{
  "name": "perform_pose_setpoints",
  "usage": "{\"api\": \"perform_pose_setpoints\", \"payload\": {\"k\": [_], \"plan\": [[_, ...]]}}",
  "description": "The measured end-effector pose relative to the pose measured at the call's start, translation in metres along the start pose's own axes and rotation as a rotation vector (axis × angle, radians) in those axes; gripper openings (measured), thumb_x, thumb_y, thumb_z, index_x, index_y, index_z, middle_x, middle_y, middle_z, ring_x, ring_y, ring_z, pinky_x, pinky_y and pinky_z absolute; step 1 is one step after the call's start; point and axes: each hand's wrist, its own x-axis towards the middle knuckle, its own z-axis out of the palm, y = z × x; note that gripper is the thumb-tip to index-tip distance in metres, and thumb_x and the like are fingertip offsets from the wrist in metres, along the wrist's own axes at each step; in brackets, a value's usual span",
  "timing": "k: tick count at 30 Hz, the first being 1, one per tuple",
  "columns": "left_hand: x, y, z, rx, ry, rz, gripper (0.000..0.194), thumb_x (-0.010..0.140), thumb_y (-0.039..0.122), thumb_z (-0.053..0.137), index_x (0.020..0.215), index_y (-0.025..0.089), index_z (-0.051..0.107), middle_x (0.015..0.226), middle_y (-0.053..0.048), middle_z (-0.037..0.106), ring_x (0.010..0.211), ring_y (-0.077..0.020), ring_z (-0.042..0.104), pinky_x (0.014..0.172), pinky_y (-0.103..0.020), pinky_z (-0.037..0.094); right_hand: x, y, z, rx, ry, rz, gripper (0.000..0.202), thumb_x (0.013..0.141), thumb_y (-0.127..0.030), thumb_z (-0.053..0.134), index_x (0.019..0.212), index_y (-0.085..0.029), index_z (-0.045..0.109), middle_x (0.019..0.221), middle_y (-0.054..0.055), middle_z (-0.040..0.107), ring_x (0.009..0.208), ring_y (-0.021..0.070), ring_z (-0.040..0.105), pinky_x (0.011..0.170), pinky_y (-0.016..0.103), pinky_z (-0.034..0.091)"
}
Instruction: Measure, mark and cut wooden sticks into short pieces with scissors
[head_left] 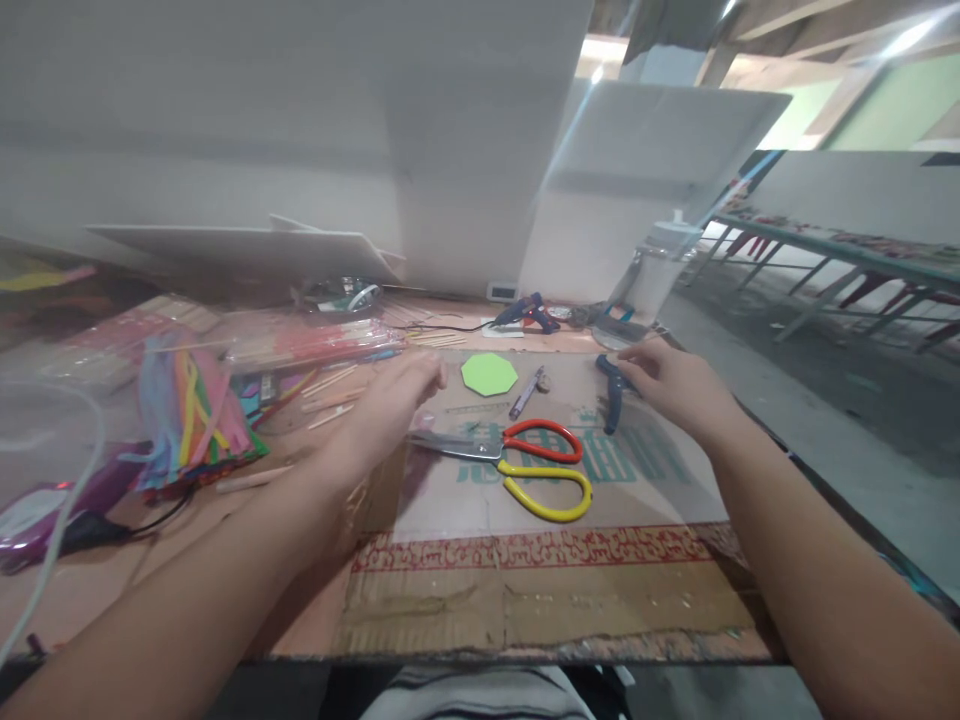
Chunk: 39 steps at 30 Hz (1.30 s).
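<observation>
My left hand [401,395] is held above the left edge of the cardboard, its fingers loosely bent and somewhat blurred, with nothing visible in them. Below it lie metal scissors [484,448] with one red and one yellow handle, blades pointing left. At the right, my right hand [667,380] has its fingers closed on a dark blue tool [612,400], perhaps small pliers; part of it is hidden by the hand. Between the hands lie a bright green paper octagon [490,374] and a short purple pen-like stick [526,393]. A clear ruler [476,408] lies below the octagon.
Printed cardboard [570,600] covers the table's middle. Pipe cleaners [199,410], wooden sticks [330,382] and a purple packet [75,500] crowd the left. A blue glue gun [529,313] and a clear bottle [649,280] stand behind. White boards [300,130] rise at the back.
</observation>
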Motion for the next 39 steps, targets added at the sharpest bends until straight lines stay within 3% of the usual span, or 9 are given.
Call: {"api": "perform_pose_setpoints", "payload": {"k": [5, 11, 16, 19, 22, 25, 31, 36, 39], "plan": [[0.0, -0.007, 0.001, -0.031, -0.022, 0.077, 0.035, 0.097, 0.052, 0.047, 0.087, 0.021, 0.06, 0.078, 0.001, 0.048, 0.068, -0.0126, 0.044, 0.058, -0.024, 0.035, 0.003, 0.02, 0.012, -0.086, -0.007, 0.011, 0.037, 0.089, -0.03, 0.055, 0.12, -0.013, 0.067, 0.101, 0.017, 0.073, 0.086, 0.0314, 0.067, 0.071, 0.038, 0.045], [-0.007, -0.003, 0.004, 0.097, -0.141, 0.283, 0.035, 0.101, 0.048, 0.045, 0.096, 0.02, 0.066, 0.077, 0.0, 0.052, 0.076, -0.0143, 0.049, 0.07, -0.026, 0.039, 0.007, 0.027, 0.021, -0.048, -0.084, -0.079, 0.025, 0.084, -0.017, 0.058, 0.105, -0.013, 0.072, 0.11, 0.021, 0.072, 0.1, 0.0345, 0.065, 0.084, 0.043, 0.047], [-0.005, -0.004, 0.004, 0.008, -0.137, 0.267, 0.03, 0.101, 0.044, 0.047, 0.104, 0.02, 0.065, 0.075, 0.002, 0.049, 0.073, -0.0134, 0.05, 0.069, -0.027, 0.038, -0.011, -0.024, 0.018, 0.084, -0.182, -0.196, 0.031, 0.093, -0.037, 0.055, 0.113, -0.02, 0.07, 0.11, 0.011, 0.074, 0.096, 0.0276, 0.068, 0.085, 0.039, 0.052], [-0.007, -0.004, 0.006, -0.084, -0.156, 0.289, 0.023, 0.101, 0.04, 0.05, 0.105, 0.02, 0.06, 0.076, 0.002, 0.055, 0.075, -0.013, 0.053, 0.071, -0.027, 0.039, -0.034, -0.061, 0.015, 0.273, -0.511, -0.379, 0.047, 0.091, -0.047, 0.061, 0.133, -0.027, 0.061, 0.121, 0.009, 0.071, 0.098, 0.0259, 0.068, 0.082, 0.036, 0.053], [-0.013, 0.0, 0.009, -0.124, -0.186, 0.316, 0.019, 0.102, 0.037, 0.05, 0.103, 0.021, 0.058, 0.078, 0.002, 0.059, 0.076, -0.0125, 0.055, 0.074, -0.027, 0.041, -0.051, -0.078, 0.016, 0.312, -0.653, -0.507, 0.062, 0.087, -0.044, 0.068, 0.145, -0.031, 0.052, 0.135, 0.008, 0.062, 0.115, 0.0284, 0.06, 0.094, 0.038, 0.049], [-0.017, 0.003, 0.011, -0.128, -0.196, 0.336, 0.018, 0.102, 0.035, 0.049, 0.101, 0.021, 0.06, 0.08, 0.002, 0.06, 0.077, -0.0117, 0.056, 0.073, -0.026, 0.041, -0.058, -0.081, 0.022, 0.302, -0.63, -0.602, 0.053, 0.091, -0.033, 0.062, 0.143, -0.032, 0.052, 0.134, 0.007, 0.06, 0.117, 0.0261, 0.057, 0.099, 0.037, 0.046], [-0.015, 0.001, 0.01, -0.154, -0.16, 0.365, 0.02, 0.102, 0.036, 0.051, 0.099, 0.02, 0.063, 0.08, 0.002, 0.06, 0.078, -0.011, 0.056, 0.072, -0.025, 0.041, -0.068, -0.093, 0.034, 0.182, -0.507, -0.663, 0.054, 0.087, -0.014, 0.05, 0.141, -0.02, 0.054, 0.112, 0.012, 0.064, 0.089, 0.0223, 0.063, 0.079, 0.033, 0.051], [-0.015, -0.001, 0.009, -0.196, -0.161, 0.325, 0.02, 0.098, 0.04, 0.057, 0.1, 0.021, 0.064, 0.081, 0.001, 0.061, 0.078, -0.0117, 0.057, 0.071, -0.025, 0.042, -0.077, -0.097, 0.041, 0.129, -0.431, -0.581, 0.069, 0.077, -0.006, 0.052, 0.144, -0.023, 0.051, 0.124, 0.013, 0.064, 0.104, 0.0263, 0.064, 0.087, 0.037, 0.051], [-0.017, 0.0, 0.008, -0.21, -0.16, 0.335, 0.019, 0.098, 0.039, 0.058, 0.099, 0.021, 0.064, 0.082, 0.001, 0.062, 0.078, -0.0117, 0.056, 0.071, -0.024, 0.042, -0.074, -0.095, 0.044, 0.257, -0.403, -0.499, 0.067, 0.077, -0.008, 0.055, 0.143, -0.023, 0.052, 0.127, 0.011, 0.067, 0.108, 0.0266, 0.065, 0.09, 0.038, 0.051]]}}
